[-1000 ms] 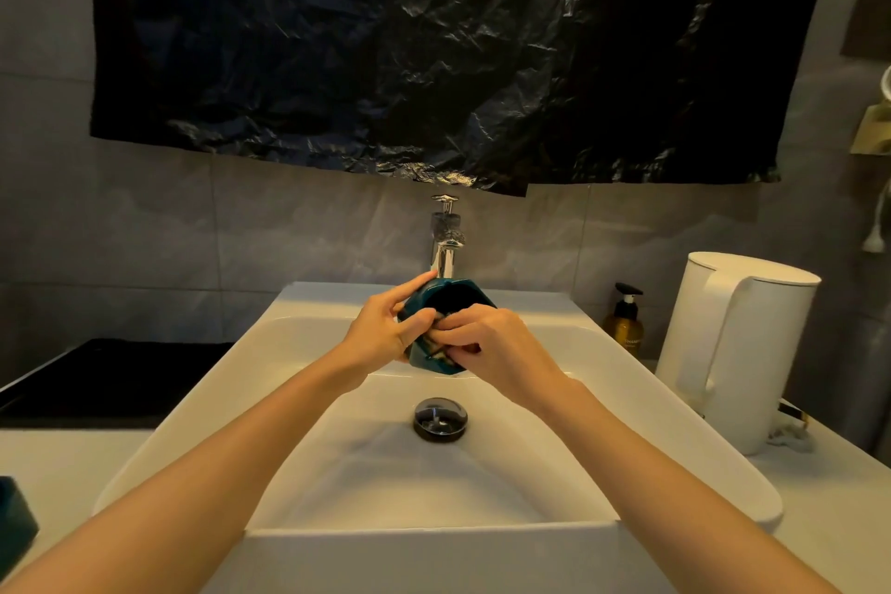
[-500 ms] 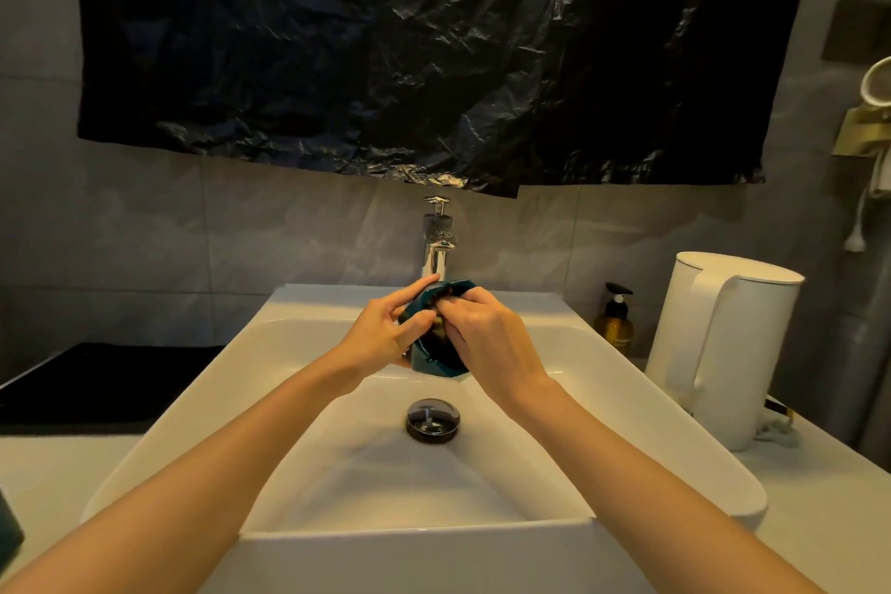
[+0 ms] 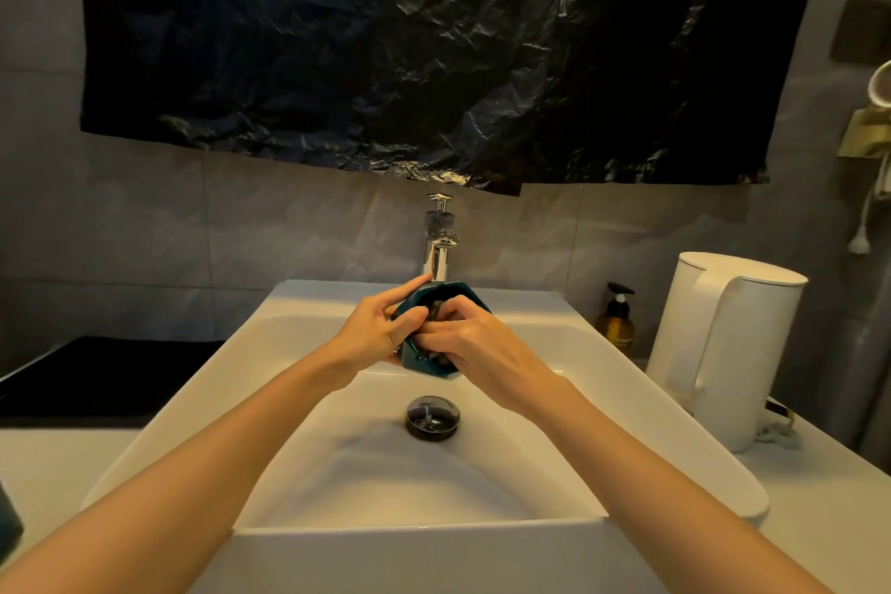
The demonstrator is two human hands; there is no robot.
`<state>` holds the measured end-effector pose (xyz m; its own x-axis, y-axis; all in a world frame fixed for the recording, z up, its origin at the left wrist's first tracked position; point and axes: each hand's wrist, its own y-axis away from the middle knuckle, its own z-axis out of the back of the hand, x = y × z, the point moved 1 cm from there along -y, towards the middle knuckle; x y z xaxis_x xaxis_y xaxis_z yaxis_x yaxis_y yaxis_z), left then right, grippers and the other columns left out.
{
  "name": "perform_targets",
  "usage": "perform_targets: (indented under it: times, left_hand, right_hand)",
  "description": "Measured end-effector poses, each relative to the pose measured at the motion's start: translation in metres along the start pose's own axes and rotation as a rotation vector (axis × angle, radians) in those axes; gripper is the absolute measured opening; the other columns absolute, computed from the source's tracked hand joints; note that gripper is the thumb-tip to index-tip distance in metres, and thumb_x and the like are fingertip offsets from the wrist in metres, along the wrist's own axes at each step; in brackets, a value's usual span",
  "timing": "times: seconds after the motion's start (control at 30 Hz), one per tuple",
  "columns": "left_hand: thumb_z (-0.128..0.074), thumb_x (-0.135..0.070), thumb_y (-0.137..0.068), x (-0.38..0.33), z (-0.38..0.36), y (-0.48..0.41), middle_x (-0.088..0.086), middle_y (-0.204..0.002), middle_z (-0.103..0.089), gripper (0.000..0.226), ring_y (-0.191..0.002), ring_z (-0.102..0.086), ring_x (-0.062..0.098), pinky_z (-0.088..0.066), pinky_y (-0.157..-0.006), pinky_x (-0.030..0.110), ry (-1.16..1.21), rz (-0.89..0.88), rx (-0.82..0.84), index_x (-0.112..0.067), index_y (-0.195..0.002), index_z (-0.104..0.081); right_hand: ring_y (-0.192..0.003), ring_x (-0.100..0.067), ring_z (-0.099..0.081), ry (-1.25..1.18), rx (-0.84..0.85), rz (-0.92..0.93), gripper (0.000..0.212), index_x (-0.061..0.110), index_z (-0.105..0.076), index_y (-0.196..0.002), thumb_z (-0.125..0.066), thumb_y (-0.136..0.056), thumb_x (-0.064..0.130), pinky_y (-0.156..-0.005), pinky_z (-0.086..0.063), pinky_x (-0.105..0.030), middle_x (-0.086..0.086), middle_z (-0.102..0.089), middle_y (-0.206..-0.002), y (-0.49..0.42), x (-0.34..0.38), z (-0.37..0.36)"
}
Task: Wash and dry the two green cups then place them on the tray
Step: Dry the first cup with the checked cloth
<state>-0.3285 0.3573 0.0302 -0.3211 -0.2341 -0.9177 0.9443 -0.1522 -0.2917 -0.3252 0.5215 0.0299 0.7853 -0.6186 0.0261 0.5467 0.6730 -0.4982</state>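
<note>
- A dim washroom corner is seen: grey tiled wall, with a crinkled, glossy black plastic sheet hung across its upper part.
- A white rectangular sink with smooth sloping walls is set on a pale counter; a round dark drain stopper is seated in its floor.
- A chrome tap is mounted upright at the back rim.
- The green cup is held above the basin, just in front of the tap and over the drain, tilted with its mouth turned towards the camera.
- Its colour is a deep teal green; the glaze is shiny, the walls faceted, the rim angular.
- The cup is gripped from the side by the left hand, thumb and fingers wrapped round the body, forefinger laid along the rim.
- The right hand is curled over the near rim, fingertips tucked into the mouth; what is under them cannot be told.
- A tall white matte kettle is stood on the counter to the right, with an amber pump bottle just beside it by the wall.
- A flat dark surface is seen left of the sink.
</note>
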Motion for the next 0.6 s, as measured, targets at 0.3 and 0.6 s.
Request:
perform_targets:
  times: [0.3, 0.6]
  left_hand:
    - [-0.052, -0.019, -0.095, -0.002, -0.001, -0.001, 0.004, -0.127, -0.053, 0.048, -0.111, -0.055, 0.025, -0.059, -0.072, 0.034, -0.013, -0.074, -0.004, -0.039, -0.138, -0.042]
    - [-0.054, -0.021, -0.093, 0.003, 0.004, -0.003, -0.001, -0.127, -0.053, 0.050, -0.113, -0.052, 0.023, -0.055, -0.084, 0.047, -0.121, -0.179, -0.146, -0.040, -0.138, -0.042]
  right_hand:
    - [-0.077, -0.021, -0.058, 0.573, -0.229, -0.070, 0.027, 0.015, -0.070, -0.086, -0.085, -0.065, 0.023, -0.061, -0.045, -0.031, -0.001, -0.072, -0.080, -0.008, 0.011, 0.008]
    - [-0.068, -0.017, -0.054, 0.584, -0.253, -0.221, 0.022, 0.015, -0.074, -0.069, -0.076, -0.071, 0.037, -0.063, -0.040, -0.026, -0.003, -0.066, -0.067, -0.005, 0.014, 0.009]
